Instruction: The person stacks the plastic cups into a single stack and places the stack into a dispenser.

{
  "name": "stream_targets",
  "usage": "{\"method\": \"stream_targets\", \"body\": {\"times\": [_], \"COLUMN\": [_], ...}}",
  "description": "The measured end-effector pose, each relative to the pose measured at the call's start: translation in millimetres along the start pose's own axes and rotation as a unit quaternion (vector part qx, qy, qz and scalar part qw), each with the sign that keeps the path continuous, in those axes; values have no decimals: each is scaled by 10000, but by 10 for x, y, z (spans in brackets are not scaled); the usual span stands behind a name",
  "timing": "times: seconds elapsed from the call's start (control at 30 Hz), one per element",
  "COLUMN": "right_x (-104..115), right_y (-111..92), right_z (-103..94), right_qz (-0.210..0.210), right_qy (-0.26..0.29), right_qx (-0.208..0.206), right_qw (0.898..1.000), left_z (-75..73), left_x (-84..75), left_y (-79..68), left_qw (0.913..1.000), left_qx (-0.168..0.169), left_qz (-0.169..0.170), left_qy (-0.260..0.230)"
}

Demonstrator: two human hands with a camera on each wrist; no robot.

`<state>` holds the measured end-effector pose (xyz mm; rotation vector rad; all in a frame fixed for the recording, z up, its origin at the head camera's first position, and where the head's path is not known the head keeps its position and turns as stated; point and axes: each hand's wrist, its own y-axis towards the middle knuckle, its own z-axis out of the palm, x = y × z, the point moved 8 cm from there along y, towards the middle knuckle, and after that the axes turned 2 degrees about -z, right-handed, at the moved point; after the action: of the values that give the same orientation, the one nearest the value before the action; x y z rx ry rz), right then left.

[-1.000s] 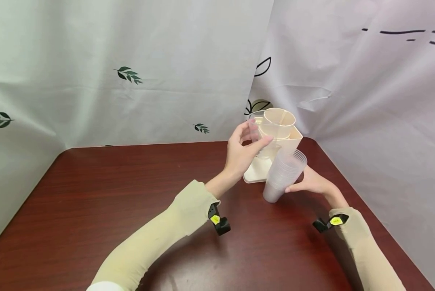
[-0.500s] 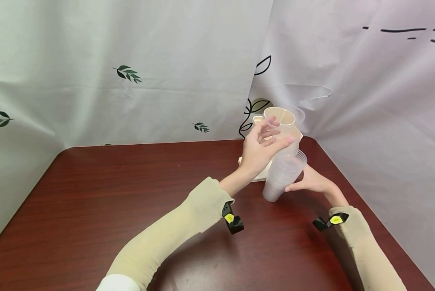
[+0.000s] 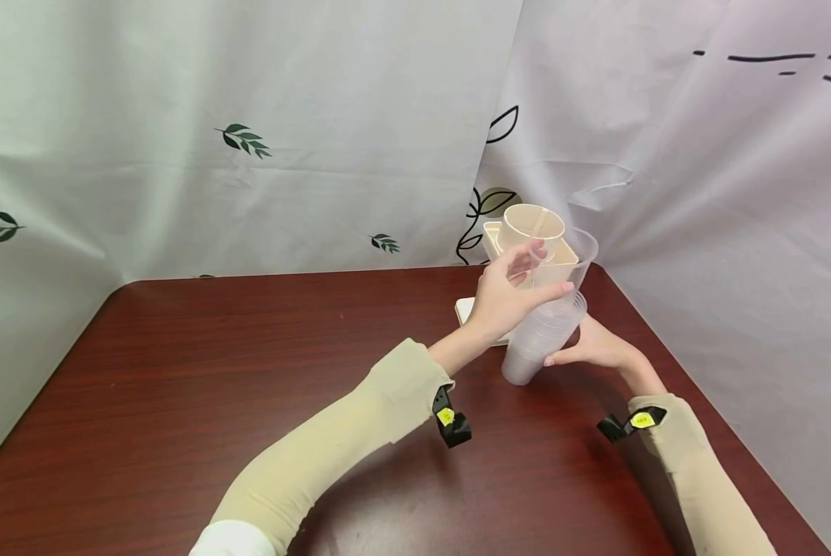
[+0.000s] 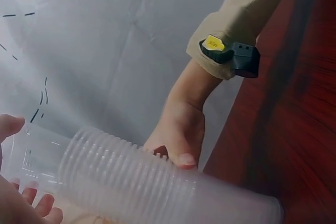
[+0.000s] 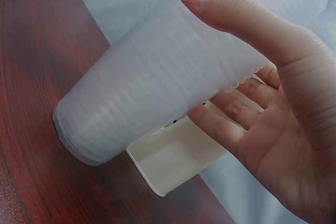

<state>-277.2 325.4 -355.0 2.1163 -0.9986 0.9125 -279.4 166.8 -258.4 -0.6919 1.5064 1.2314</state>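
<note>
In the head view my left hand (image 3: 506,297) holds a single clear plastic cup (image 3: 563,259) by its side, thumb in front and fingers behind. The cup's lower end is at the mouth of a tilted stack of clear plastic cups (image 3: 537,340). How deep it sits inside is hard to tell. My right hand (image 3: 596,345) grips the stack from the right. In the right wrist view the thumb lies over the stack (image 5: 142,82), with the fingers beneath. Its bottom end is close to or on the table; contact is unclear.
Right behind the hands stands a cream cup holder (image 3: 535,224) with a round tube on top and a flat base (image 3: 464,309). A dark red wooden table (image 3: 249,371) lies underneath. Light patterned curtains (image 3: 318,139) hang at the back and right side.
My left hand has carried the single cup rightward from in front of the cream holder, then down to the stack's mouth. The right hand and the stack have stayed nearly still.
</note>
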Motion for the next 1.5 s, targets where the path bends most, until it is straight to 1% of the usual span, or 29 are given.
{"method": "stream_targets", "body": {"times": [0.2, 0.33, 0.47, 0.6, 0.73, 0.87, 1.0, 1.2, 1.4, 1.5], "right_x": [-5, -3, 4, 10, 11, 13, 12, 6, -3, -3], "right_y": [-7, -10, -15, -17, -16, -16, -20, -24, -44, -64], "right_z": [1, 5, 5, 4, 1, 2, 1, 0, 8, 31], "right_qz": [51, 73, 105, 129, 148, 166, 170, 170, 311, 361], "right_qy": [20, 44, 11, -49, -80, -74, -57, -35, -20, 76], "right_qx": [-20, 6, 1, -19, -24, -4, 10, -16, -95, -84], "right_qw": [10000, 10000, 9999, 9999, 9999, 9998, 9998, 9998, 9995, 9993], "left_z": [42, 56, 70, 77, 74, 73, 70, 55, 48, 39], "left_x": [107, 177, 229, 250, 245, 240, 272, 363, 390, 411], "left_y": [-16, -32, -54, -72, -92, -113, -135, -148, -161, -183], "left_qw": [9987, 9959, 9932, 9933, 9938, 9932, 9931, 9945, 9944, 9943], "left_qx": [185, 266, 359, 428, 508, 604, 647, 550, 524, 548], "left_qz": [-314, -545, -682, -637, -577, -537, -551, -642, -654, -598], "left_qy": [368, 676, 870, 869, 804, 837, 814, 619, 642, 687]}}
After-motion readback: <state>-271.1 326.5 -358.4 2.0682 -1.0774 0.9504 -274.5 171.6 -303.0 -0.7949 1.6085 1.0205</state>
